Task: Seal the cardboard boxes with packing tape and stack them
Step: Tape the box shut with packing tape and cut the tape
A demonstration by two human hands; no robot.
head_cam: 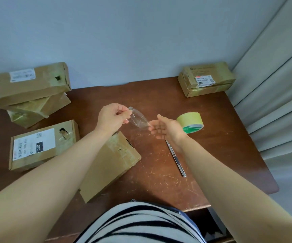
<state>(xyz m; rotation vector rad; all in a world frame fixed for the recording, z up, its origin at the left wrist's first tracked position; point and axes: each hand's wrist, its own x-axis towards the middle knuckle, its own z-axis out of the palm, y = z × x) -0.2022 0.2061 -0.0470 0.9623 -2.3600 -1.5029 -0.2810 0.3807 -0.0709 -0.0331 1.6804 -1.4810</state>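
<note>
My left hand (112, 117) pinches one end of a clear strip of tape (139, 118) above the table. The strip's other end touches the fingertips of my right hand (166, 129), whose fingers are straight and spread. A plain cardboard box (110, 165) lies under my left forearm, near the table's front. A labelled box (40, 144) lies to its left. A roll of yellow-green packing tape (190, 121) stands just right of my right hand.
Two boxes are stacked at the back left (27, 85), and one small box (206, 78) sits at the back right corner. A utility knife (175, 158) lies under my right wrist on the brown table (211, 155). Curtains hang at right.
</note>
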